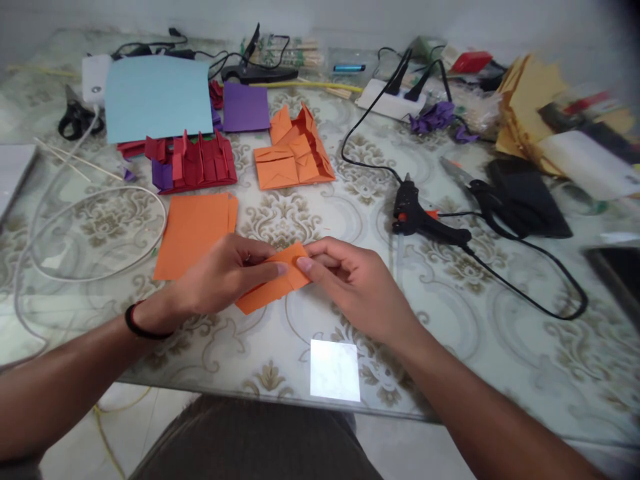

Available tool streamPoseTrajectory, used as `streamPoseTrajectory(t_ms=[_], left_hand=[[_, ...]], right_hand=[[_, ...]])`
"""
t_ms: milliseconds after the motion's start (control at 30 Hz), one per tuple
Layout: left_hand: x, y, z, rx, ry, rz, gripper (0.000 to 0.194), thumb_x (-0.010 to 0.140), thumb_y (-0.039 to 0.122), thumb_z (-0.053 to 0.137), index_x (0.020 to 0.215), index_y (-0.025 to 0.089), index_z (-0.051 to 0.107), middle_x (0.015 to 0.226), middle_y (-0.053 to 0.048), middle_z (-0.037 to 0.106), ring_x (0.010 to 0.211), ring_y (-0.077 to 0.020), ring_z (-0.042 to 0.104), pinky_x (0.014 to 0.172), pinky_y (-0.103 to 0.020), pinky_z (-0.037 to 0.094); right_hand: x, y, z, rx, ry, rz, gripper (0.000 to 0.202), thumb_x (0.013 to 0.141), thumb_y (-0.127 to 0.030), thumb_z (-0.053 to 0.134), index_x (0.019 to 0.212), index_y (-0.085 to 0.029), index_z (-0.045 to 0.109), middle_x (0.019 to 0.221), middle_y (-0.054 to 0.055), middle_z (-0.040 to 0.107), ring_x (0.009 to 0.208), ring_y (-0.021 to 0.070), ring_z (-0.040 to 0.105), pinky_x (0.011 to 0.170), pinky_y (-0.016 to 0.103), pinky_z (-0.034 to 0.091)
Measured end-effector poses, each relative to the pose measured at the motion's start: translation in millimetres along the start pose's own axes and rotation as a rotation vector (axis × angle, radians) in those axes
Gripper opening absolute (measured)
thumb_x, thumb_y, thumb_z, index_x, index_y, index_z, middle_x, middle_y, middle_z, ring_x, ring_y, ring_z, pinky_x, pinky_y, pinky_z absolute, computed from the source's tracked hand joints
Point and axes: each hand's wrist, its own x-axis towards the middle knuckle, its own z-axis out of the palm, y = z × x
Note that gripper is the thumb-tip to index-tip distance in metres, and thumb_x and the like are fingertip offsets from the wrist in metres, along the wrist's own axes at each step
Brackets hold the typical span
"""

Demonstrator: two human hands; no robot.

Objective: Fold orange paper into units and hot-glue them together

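Observation:
Between my two hands, just above the patterned table, is a folded piece of orange paper (273, 279). My left hand (225, 270) grips its left part, thumb lying on top and fingers behind. At the upper right corner my right hand (345, 273) pinches it between thumb and fingers. A stack of orange paper sheets (195, 230) lies beside my left hand, partly covered by it. Beyond my hands sit folded orange paper pieces (295, 153), some flat and some standing up. Folded red paper pieces (205, 160) stand in a row left of them.
A black glue gun (430, 223) rests on the right, its cord looping towards the table edge. Near it are black-handled scissors (493, 200) and a white power strip (393, 99). Light blue paper (157, 97), purple paper (246, 107) and a white cable (100, 190) occupy the left.

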Motion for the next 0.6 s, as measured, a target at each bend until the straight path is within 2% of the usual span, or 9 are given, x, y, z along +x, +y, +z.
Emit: streamPoseTrajectory(t_ms=[100, 267, 367, 467, 600], left_hand=[[-0.6, 1.8, 1.8, -0.016, -0.046, -0.016, 0.049, 0.091, 0.031, 0.066, 0.058, 0.019, 0.031, 0.058, 0.007, 0.023, 0.055, -0.0076, 0.02, 0.047, -0.025, 0.016], [-0.3, 2.7, 1.2, -0.028, -0.099, -0.05, 0.049, 0.093, 0.034, 0.063, 0.058, 0.019, 0.032, 0.058, 0.007, 0.023, 0.055, -0.0079, 0.02, 0.048, -0.025, 0.015], [-0.5, 2.8, 0.8, -0.046, -0.149, -0.067, 0.044, 0.094, 0.035, 0.06, 0.059, 0.019, 0.039, 0.058, 0.007, 0.024, 0.054, -0.0081, 0.021, 0.048, -0.025, 0.016], [-0.7, 2.9, 1.7, -0.042, -0.183, -0.072, 0.038, 0.095, 0.033, 0.058, 0.062, 0.017, 0.049, 0.059, 0.006, 0.026, 0.054, -0.0085, 0.023, 0.048, -0.025, 0.018], [-0.8, 3.3, 2.7, -0.016, -0.215, -0.044, 0.035, 0.097, 0.033, 0.057, 0.066, 0.016, 0.051, 0.063, 0.006, 0.028, 0.058, -0.0091, 0.025, 0.05, -0.024, 0.021]], right_hand=[[-0.6, 0.1, 1.1, -0.017, 0.003, -0.022, 0.028, 0.096, -0.046, 0.067, 0.086, -0.02, 0.068, 0.062, -0.004, 0.062, 0.049, 0.0089, 0.047, 0.045, 0.024, 0.032], [-1.5, 0.6, 0.5, 0.012, -0.039, 0.002, 0.034, 0.095, -0.051, 0.068, 0.079, -0.02, 0.065, 0.067, -0.002, 0.066, 0.05, 0.0095, 0.053, 0.047, 0.024, 0.037], [-1.4, 2.1, 0.3, -0.006, -0.05, -0.024, 0.031, 0.096, -0.047, 0.067, 0.081, -0.02, 0.065, 0.065, -0.004, 0.059, 0.054, 0.0097, 0.052, 0.051, 0.024, 0.038], [-1.3, 3.7, 1.1, -0.045, -0.06, -0.058, 0.027, 0.098, -0.042, 0.066, 0.083, -0.02, 0.064, 0.06, -0.007, 0.046, 0.054, 0.009, 0.041, 0.051, 0.024, 0.034], [-1.8, 4.1, 1.0, -0.024, -0.089, -0.068, 0.029, 0.098, -0.042, 0.066, 0.08, -0.02, 0.06, 0.058, -0.008, 0.041, 0.053, 0.009, 0.035, 0.052, 0.025, 0.032]])
